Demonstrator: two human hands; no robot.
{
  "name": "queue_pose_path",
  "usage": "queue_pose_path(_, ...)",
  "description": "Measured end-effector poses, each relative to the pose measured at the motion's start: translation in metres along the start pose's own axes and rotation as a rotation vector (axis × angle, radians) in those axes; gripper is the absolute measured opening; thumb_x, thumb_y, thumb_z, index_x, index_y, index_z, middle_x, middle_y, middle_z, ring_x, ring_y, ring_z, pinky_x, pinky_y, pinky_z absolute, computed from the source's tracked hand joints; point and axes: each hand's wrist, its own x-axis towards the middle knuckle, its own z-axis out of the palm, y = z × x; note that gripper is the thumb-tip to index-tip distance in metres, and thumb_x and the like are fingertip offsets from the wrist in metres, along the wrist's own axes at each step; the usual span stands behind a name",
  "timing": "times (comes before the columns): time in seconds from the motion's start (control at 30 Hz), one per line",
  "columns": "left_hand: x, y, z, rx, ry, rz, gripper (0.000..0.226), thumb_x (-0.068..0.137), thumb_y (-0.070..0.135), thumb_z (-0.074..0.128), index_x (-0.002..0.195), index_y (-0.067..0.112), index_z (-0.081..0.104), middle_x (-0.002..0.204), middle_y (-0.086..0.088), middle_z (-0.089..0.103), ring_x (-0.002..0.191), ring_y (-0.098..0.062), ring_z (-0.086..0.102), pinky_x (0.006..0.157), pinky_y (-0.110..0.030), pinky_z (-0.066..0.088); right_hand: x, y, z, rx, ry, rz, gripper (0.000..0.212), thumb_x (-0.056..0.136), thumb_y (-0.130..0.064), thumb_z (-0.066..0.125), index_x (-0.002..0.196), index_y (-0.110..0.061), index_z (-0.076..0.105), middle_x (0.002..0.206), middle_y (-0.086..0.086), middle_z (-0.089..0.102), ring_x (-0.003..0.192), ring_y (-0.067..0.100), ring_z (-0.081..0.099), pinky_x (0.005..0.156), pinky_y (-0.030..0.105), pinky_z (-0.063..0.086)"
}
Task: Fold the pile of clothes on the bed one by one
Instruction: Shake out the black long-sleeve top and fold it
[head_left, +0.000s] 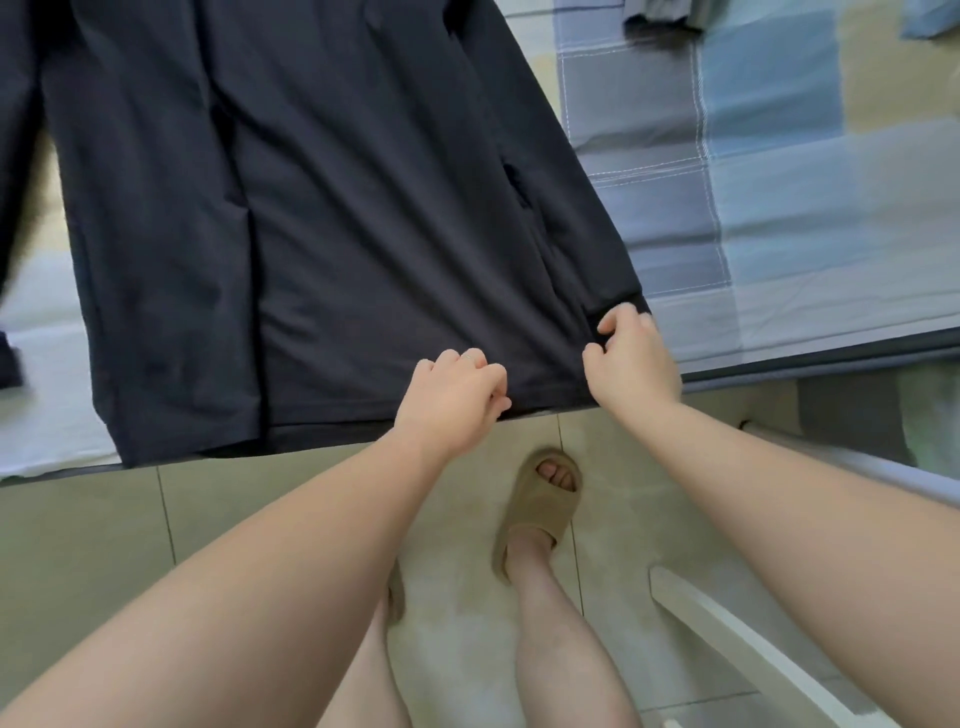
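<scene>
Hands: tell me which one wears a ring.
The left hand, gripping the dark garment; a thin ring shows on one finger. The right hand shows none.

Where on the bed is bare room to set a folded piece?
Widest: the checked blue bedsheet right of the dark navy garment, short of the grey-blue clothes at the far edge. The left hand and right hand crowd its near hem.

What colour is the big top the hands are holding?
The top is plain dark navy, almost black; the head view shows it best.
</scene>
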Motion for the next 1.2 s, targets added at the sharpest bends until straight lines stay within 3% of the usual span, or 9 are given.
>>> queue_pose_path(0.1, -0.022, -0.027, -0.01, -0.042, 0.132, -0.136, 0.02, 0.099, 0.041, 0.053, 0.108, 0.024, 0.061, 0.113, 0.003, 0.055, 0.1, -0.025, 0.049, 0.079, -0.036, 0.035, -0.016, -0.023, -0.001, -0.059, 0.095, -0.245, 0.035, 0.091, -0.022, 0.06, 0.124, -0.02, 0.051, 0.122, 0.006, 0.051, 0.108, 0.03, 0.05, 0.089, 0.047, 0.046)
queue_pose_path(0.27, -0.076, -0.124, -0.031, -0.034, 0.369, -0.553, 0.044, 0.089, 0.035, 0.069, 0.129, 0.02, 0.056, 0.144, -0.004, 0.048, 0.129, -0.033, 0.041, 0.098, -0.048, 0.037, -0.048, -0.085, 0.039, -0.163, -0.172, -0.532, 0.048, 0.093, -0.021, 0.059, 0.14, -0.024, 0.046, 0.135, 0.0, 0.049, 0.119, 0.028, 0.047, 0.098, 0.041, 0.041)
queue_pose_path(0.4, -0.112, -0.209, -0.037, -0.252, 0.366, -0.915, 0.061, 0.091, 0.041, 0.068, 0.141, 0.018, 0.043, 0.154, -0.008, 0.034, 0.135, -0.037, 0.037, 0.107, -0.05, 0.033, -0.069, -0.142, 0.089, -0.245, -0.256, -0.636, 0.057, 0.096, -0.023, 0.055, 0.15, -0.03, 0.038, 0.151, -0.006, 0.036, 0.133, 0.023, 0.038, 0.104, 0.038, 0.036)
queue_pose_path(0.53, -0.122, -0.271, -0.031, -0.469, 0.343, -0.831, 0.038, 0.093, 0.034, 0.068, 0.12, 0.016, 0.049, 0.125, -0.011, 0.054, 0.111, -0.034, 0.052, 0.092, -0.045, 0.045, -0.089, -0.185, 0.134, -0.281, -0.278, -0.601, 0.061, 0.096, -0.025, 0.057, 0.153, -0.031, 0.037, 0.162, -0.006, 0.025, 0.147, 0.021, 0.024, 0.113, 0.042, 0.033)
queue_pose_path(0.63, -0.125, -0.299, -0.038, -0.545, 0.268, -0.815, 0.014, 0.099, 0.029, 0.059, 0.1, 0.016, 0.054, 0.107, -0.008, 0.063, 0.092, -0.028, 0.055, 0.076, -0.037, 0.042, -0.105, -0.205, 0.154, -0.306, -0.248, -0.472, 0.062, 0.094, -0.026, 0.058, 0.152, -0.031, 0.037, 0.166, -0.003, 0.019, 0.151, 0.022, 0.018, 0.115, 0.043, 0.029)
queue_pose_path(0.8, -0.138, -0.317, -0.043, -0.485, 0.218, -0.733, 0.039, 0.094, 0.041, 0.066, 0.116, 0.013, 0.05, 0.122, -0.006, 0.054, 0.111, -0.031, 0.054, 0.087, -0.045, 0.05, -0.127, -0.234, 0.171, -0.302, -0.238, -0.299, 0.065, 0.095, -0.027, 0.058, 0.154, -0.03, 0.033, 0.168, -0.003, 0.01, 0.152, 0.02, 0.014, 0.113, 0.045, 0.031)
queue_pose_path(0.97, -0.131, -0.336, -0.045, -0.535, 0.1, -0.738, 0.018, 0.101, 0.034, 0.056, 0.104, 0.017, 0.06, 0.106, -0.005, 0.067, 0.098, -0.03, 0.061, 0.076, -0.037, 0.048, -0.136, -0.266, 0.186, -0.197, -0.264, -0.276, 0.062, 0.093, -0.024, 0.055, 0.152, -0.028, 0.036, 0.168, -0.003, 0.013, 0.152, 0.022, 0.018, 0.116, 0.049, 0.032)
queue_pose_path(1.1, -0.139, -0.346, -0.04, -0.648, 0.114, -0.694, 0.018, 0.101, 0.033, 0.055, 0.089, 0.02, 0.055, 0.094, -0.002, 0.066, 0.089, -0.026, 0.059, 0.071, -0.034, 0.042, -0.141, -0.28, 0.191, -0.246, -0.252, -0.252, 0.061, 0.094, -0.025, 0.053, 0.152, -0.026, 0.035, 0.167, -0.001, 0.012, 0.15, 0.025, 0.021, 0.114, 0.048, 0.033)
queue_pose_path(1.2, -0.163, -0.369, -0.041, -0.541, 0.157, -0.801, 0.017, 0.103, 0.031, 0.052, 0.1, 0.015, 0.057, 0.097, -0.003, 0.059, 0.091, -0.028, 0.054, 0.073, -0.037, 0.04, -0.149, -0.285, 0.194, -0.315, -0.263, -0.294, 0.063, 0.094, -0.024, 0.054, 0.153, -0.028, 0.032, 0.167, 0.002, 0.012, 0.149, 0.028, 0.022, 0.112, 0.048, 0.033)
